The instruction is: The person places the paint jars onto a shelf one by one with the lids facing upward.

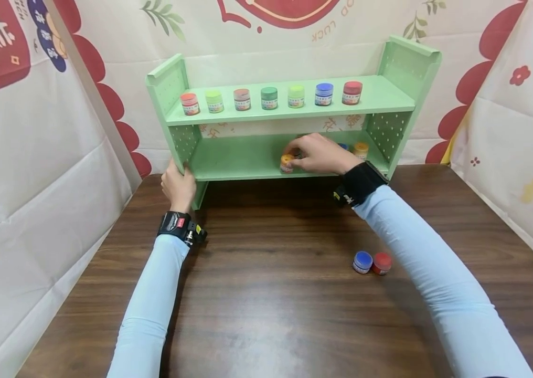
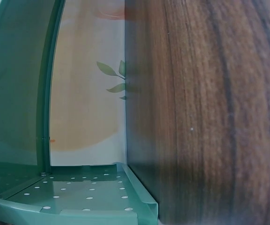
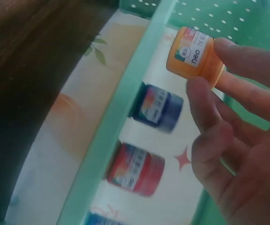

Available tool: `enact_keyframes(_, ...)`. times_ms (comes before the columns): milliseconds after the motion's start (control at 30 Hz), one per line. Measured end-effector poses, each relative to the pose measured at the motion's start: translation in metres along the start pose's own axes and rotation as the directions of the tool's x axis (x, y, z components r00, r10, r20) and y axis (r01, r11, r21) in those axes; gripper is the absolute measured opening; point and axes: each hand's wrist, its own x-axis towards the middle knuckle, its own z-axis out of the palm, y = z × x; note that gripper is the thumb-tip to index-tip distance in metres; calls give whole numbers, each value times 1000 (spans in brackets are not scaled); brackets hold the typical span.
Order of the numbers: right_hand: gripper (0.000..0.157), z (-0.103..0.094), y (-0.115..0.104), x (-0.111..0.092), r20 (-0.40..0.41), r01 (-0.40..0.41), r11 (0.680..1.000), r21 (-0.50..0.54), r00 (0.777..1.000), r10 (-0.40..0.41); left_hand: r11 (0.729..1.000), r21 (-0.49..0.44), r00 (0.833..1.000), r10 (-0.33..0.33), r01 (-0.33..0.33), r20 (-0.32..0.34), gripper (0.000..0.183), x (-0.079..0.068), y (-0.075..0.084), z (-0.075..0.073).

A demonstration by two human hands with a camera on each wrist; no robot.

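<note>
My right hand (image 1: 318, 153) pinches a small orange-yellow paint jar (image 1: 287, 164) at the lower board of a green two-tier shelf (image 1: 228, 157). In the right wrist view, the thumb and fingertips hold this orange jar (image 3: 195, 54) by its lid end. Beside it on the board are a dark jar (image 3: 158, 108), a red jar (image 3: 135, 168) and part of a blue jar (image 3: 99, 219); the hand mostly hides these in the head view. My left hand (image 1: 179, 184) grips the front edge of the shelf's left side panel. The left wrist view does not show its fingers.
Several coloured jars (image 1: 269, 98) line the upper board (image 1: 295, 115). A yellow jar (image 1: 361, 150) stands at the lower board's right end. On the brown table (image 1: 266, 294), a blue-lidded jar (image 1: 363, 262) and a red-lidded jar (image 1: 382, 263) sit near my right forearm.
</note>
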Motion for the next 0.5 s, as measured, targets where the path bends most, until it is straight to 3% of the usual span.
enact_keyframes(200,26,4,-9,18,67,-21,1000,-19,997,23,1000,-4,1000,7,-7,-3,13,1,2,0)
enact_keyframes(500,26,3,-17,42,105,-44,998,-50,993,49,1000,0,1000,2,-2,-7,13,0,-1,1)
